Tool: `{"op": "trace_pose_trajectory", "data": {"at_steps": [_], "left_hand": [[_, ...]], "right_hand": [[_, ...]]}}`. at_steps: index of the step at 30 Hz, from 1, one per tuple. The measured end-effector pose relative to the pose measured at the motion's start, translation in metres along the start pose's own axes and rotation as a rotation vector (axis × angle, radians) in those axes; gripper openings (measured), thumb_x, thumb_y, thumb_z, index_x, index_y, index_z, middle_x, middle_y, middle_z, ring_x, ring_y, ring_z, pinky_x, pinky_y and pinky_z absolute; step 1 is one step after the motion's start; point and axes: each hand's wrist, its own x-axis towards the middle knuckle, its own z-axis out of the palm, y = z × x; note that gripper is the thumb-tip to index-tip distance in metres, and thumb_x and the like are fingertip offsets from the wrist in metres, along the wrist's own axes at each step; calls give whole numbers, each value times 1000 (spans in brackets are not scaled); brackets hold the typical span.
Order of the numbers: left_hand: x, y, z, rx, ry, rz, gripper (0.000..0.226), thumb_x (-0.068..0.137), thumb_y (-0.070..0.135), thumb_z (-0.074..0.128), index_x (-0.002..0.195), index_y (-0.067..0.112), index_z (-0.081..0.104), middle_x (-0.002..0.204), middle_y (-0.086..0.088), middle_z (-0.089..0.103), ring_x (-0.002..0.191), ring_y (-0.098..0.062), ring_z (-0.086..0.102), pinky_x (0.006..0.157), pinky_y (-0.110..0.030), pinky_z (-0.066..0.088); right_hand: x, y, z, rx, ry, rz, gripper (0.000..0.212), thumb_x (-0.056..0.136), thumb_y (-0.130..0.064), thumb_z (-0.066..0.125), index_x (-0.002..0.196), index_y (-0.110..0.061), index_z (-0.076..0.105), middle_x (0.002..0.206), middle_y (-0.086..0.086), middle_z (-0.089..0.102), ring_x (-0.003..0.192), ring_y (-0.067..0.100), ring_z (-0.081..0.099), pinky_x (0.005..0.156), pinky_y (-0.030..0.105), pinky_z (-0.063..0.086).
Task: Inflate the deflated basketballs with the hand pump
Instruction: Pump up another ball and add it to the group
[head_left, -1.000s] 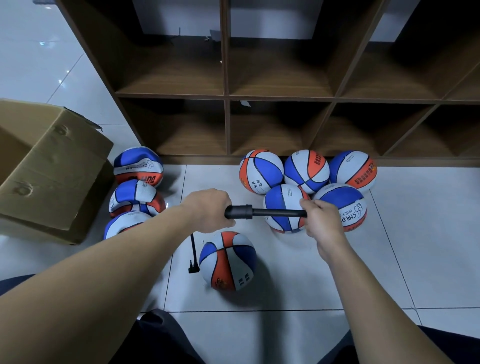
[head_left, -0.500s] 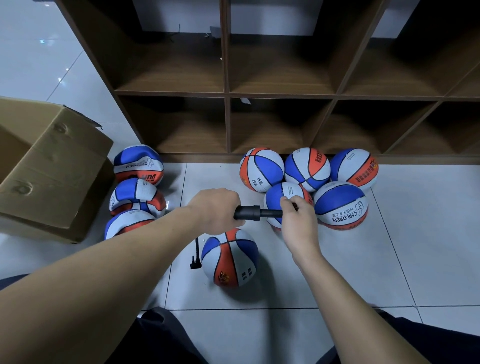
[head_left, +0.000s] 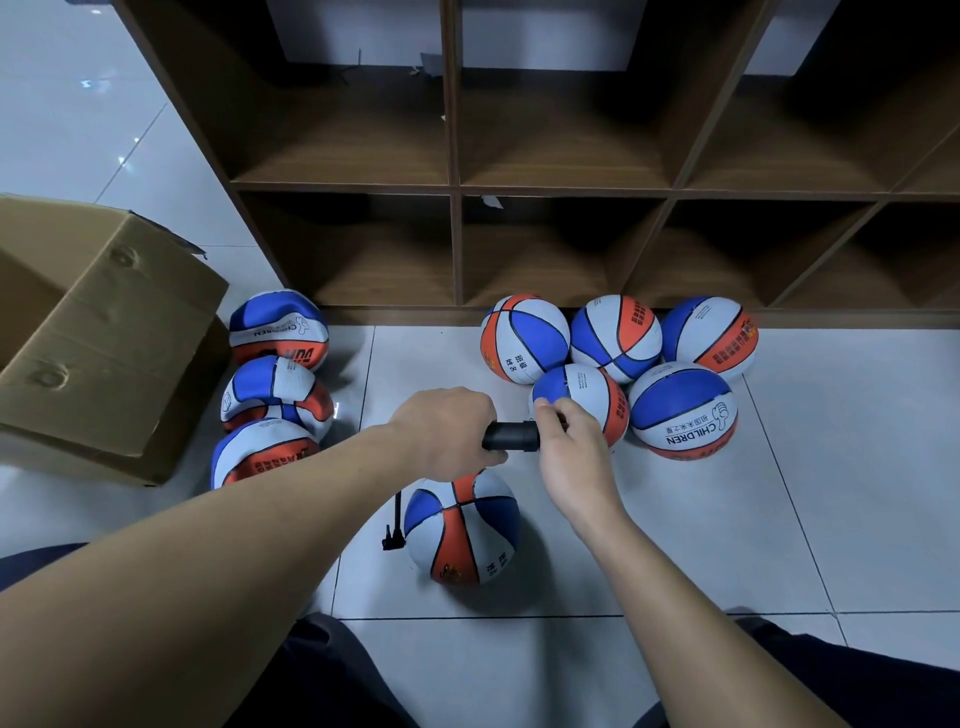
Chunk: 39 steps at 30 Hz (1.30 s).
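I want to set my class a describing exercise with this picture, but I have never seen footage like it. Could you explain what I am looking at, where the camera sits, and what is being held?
There is no machine here. A camera worn on a person's head looks down at their two bare arms. The left hand grips the black plastic hand pump; the right hand holds its other end, hiding the handle. A thin black hose hangs down beside the blue, white and orange basketball on the white tiled floor. Five round balls lie by the brown wooden shelf unit; three sagging, flatter ones lie beside a brown cardboard box.
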Motion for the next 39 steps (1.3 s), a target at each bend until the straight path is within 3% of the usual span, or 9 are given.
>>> {"op": "trace_pose_trajectory", "data": {"at_steps": [3,7,11,16,19,22,29,32,39], "left_hand": [[1,-2,0,17,-3,-3,31,93,55,65,87,25,66,73,4,61,66,-18,59,58,-31,43],[2,-10,-3,48,6,-42,28,94,53,65,85,27,62,76,5,60,69,-20,59,60,-32,43],[4,-28,-10,18,-12,-94,26,94,55,66,94,29,65,80,6,62,76,-21,63,66,-34,52],[4,-34,-15,5,-11,-106,25,95,55,66,93,30,63,80,6,62,75,-19,60,61,-31,41],[3,-31,-16,20,9,-81,28,95,54,65,91,27,65,79,5,62,76,-22,62,61,-31,43],[1,-29,-18,37,28,-60,27,95,53,65,90,27,65,77,5,62,72,-20,61,60,-31,45],[-1,-17,-15,33,30,-38,29,95,53,62,86,26,65,74,4,62,70,-21,61,62,-34,52],[-2,-10,-13,50,40,-28,30,96,53,61,83,26,61,74,4,59,66,-20,56,58,-32,41],[-3,-1,-10,74,53,-1,29,97,51,61,87,24,65,72,2,59,61,-18,55,56,-31,39]], "right_hand": [[4,6,-4,15,-25,80,45,109,-45,51,80,-10,47,69,-2,41,66,19,39,64,36,34],[15,12,-21,-47,-83,213,66,100,-67,48,79,-6,62,63,-4,56,64,20,52,63,34,41],[30,14,-48,-59,53,119,58,106,-53,48,78,-4,62,68,1,61,68,24,55,64,36,43],[31,11,-55,2,99,42,39,110,-37,49,73,-30,55,57,-18,54,61,8,50,58,25,38],[27,9,-50,39,131,24,31,107,-32,49,83,-16,60,65,-2,54,61,10,48,59,32,41],[21,5,-39,38,143,-7,31,105,-30,48,84,-6,51,70,4,47,63,17,42,61,35,40],[9,-1,-18,11,115,-1,34,104,-25,48,72,-15,41,56,-10,43,62,19,39,62,39,35],[4,-1,-9,-13,104,11,35,105,-25,47,73,-15,40,59,-5,40,64,22,39,62,40,34],[-8,-7,6,-83,74,-24,39,111,-30,44,76,-12,45,70,4,49,68,23,46,60,37,36]]}}
